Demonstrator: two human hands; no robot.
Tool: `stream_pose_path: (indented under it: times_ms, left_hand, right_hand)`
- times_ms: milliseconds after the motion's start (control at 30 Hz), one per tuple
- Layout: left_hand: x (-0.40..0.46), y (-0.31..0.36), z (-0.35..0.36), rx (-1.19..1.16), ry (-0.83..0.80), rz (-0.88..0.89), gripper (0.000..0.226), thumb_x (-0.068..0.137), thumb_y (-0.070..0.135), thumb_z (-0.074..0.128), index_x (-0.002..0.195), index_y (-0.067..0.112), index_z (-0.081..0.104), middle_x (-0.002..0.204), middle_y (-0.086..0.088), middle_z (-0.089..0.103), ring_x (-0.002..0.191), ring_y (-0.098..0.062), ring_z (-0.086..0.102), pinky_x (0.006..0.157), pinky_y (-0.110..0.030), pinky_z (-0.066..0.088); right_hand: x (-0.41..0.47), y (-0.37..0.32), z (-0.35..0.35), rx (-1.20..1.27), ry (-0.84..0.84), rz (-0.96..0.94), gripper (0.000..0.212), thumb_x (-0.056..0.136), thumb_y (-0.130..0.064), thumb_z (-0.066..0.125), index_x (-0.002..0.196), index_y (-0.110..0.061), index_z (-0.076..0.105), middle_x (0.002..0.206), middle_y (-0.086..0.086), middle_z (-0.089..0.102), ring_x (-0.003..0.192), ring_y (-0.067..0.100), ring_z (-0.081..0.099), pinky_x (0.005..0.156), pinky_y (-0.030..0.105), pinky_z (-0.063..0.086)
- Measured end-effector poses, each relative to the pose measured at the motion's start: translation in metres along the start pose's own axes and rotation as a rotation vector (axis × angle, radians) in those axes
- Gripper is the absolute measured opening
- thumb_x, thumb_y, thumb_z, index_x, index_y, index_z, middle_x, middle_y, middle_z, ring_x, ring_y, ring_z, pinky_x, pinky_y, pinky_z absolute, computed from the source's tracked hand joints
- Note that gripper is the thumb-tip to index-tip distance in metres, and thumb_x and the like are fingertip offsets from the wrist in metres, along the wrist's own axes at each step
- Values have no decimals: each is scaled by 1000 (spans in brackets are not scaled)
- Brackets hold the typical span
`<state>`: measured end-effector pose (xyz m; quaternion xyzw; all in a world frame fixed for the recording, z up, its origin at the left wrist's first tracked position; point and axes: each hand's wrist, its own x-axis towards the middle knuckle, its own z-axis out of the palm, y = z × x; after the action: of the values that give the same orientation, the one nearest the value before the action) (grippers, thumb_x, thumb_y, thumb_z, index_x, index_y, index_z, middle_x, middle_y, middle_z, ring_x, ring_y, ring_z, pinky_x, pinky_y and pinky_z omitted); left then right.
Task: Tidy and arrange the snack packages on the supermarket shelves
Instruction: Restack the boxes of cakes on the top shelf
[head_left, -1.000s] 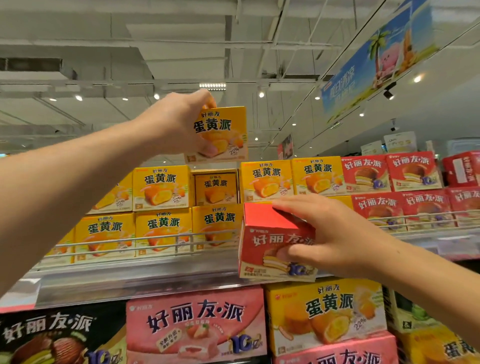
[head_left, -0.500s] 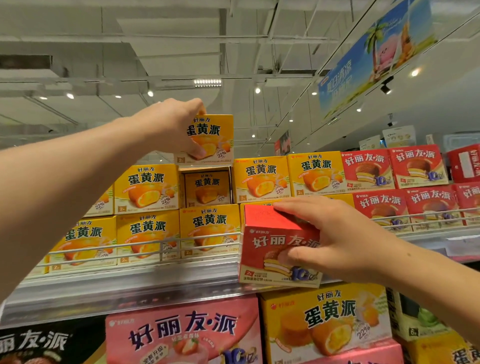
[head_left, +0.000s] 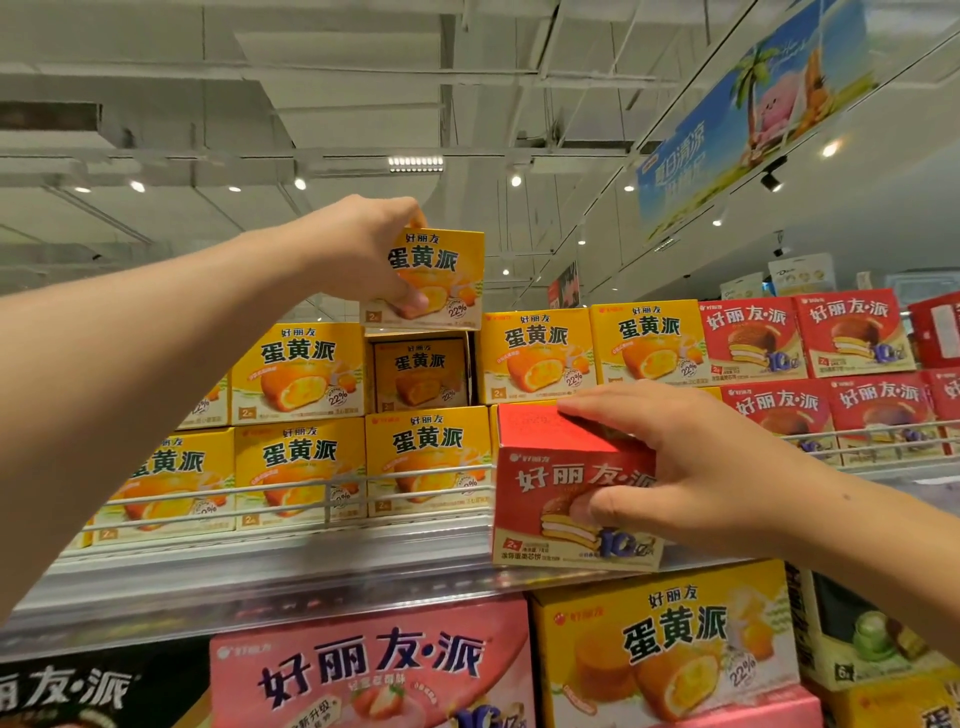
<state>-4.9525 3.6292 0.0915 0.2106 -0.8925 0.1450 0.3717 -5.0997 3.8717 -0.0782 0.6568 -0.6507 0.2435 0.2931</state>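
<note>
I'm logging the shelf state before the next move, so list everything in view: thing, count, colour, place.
Held yellow box: one, yellow, raised above the gap in the top row.
Held red box: one, red, in front of the shelf rail.
Recessed yellow box: one, yellow, set back in that gap.
Shelved yellow boxes: at least nine, yellow, two tiers, upper shelf left and centre.
Shelved red boxes: at least six, red, two tiers, upper shelf right.
Large pink box: one, pink, lower shelf.
Large yellow box: one, yellow, lower shelf, right of pink.
Shelf rail: one, silver, upper shelf front.
Hanging banner: one, blue, upper right.
Left hand: grips the held yellow box.
Right hand: grips the held red box.
</note>
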Motion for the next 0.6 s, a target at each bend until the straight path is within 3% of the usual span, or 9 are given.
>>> stream_pose_path:
  times_ms: [233, 400, 600]
  left_hand:
    - [-1, 0, -3, -11, 16, 25, 77, 62, 46, 87, 125, 29, 46, 101, 5, 58, 85, -18, 58, 57, -26, 42]
    - [-9, 0, 2, -75, -28, -21, 78, 63, 47, 85, 127, 28, 46, 108, 4, 59, 95, -22, 59, 73, -34, 49]
    - [-28, -5, 25, -89, -112, -39, 85, 58, 54, 85, 130, 33, 44, 109, 6, 57, 92, -21, 59, 64, -32, 50]
  right_hand:
    - [2, -2, -1, 21, -3, 3, 77, 75, -49, 74, 143, -36, 41, 132, -28, 47, 118, -6, 43, 95, 15, 42]
    - [3, -3, -1, 47, -12, 16, 78, 73, -50, 73, 143, -36, 41, 133, -26, 49, 117, -7, 45, 94, 18, 45]
    - [5, -8, -1, 73, -15, 23, 75, 73, -50, 73, 141, -33, 45, 129, -23, 53, 113, -6, 48, 89, 17, 49]
